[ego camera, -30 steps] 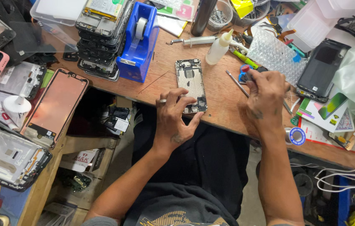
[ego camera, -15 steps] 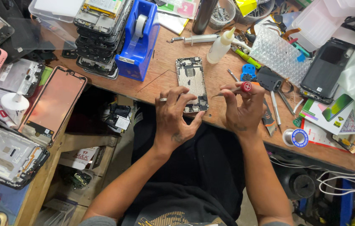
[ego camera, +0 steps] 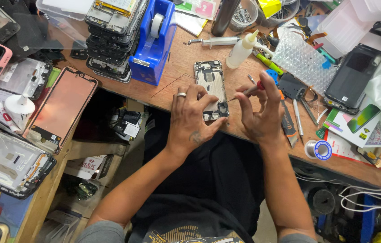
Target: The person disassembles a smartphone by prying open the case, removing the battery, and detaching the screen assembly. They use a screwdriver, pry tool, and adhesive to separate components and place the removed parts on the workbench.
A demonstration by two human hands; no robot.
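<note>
Two hands are being used over a wooden desk [ego camera: 186, 58] that is crowded with phone parts. Largest among the things on it, a rose-coloured phone screen panel [ego camera: 60, 108] is lying at the desk's left corner, and a stack of opened phone frames [ego camera: 111, 31] is standing beside a blue tape dispenser [ego camera: 154, 40]. A sheet of bubble wrap [ego camera: 300, 58] is lying at the right, with a dark phone [ego camera: 354, 76] just beyond it and a green-and-white printed card [ego camera: 354, 126] near the front edge. A white squeeze bottle [ego camera: 242, 49] with a pale nozzle is standing behind the work. The opened phone [ego camera: 211, 90], its back removed and its boards exposed, is lying at the desk's front edge, between the two hands. It is being steadied by the left hand [ego camera: 192, 119], whose grip is closed lightly on the phone's lower left edge, a ring showing on one finger. A thin red-handled screwdriver [ego camera: 249, 91] is being pinched in the right hand [ego camera: 258, 112], thumb and forefinger closed on it and the other fingers spread, its tip being aimed at the phone's right side. By the look of it, a small screw or connector is being worked on inside the frame; a steady, upright tip and a firm hold on the phone would be called for next. A small spool of solder wire [ego camera: 319, 150] with a blue label is lying to the right.
</note>
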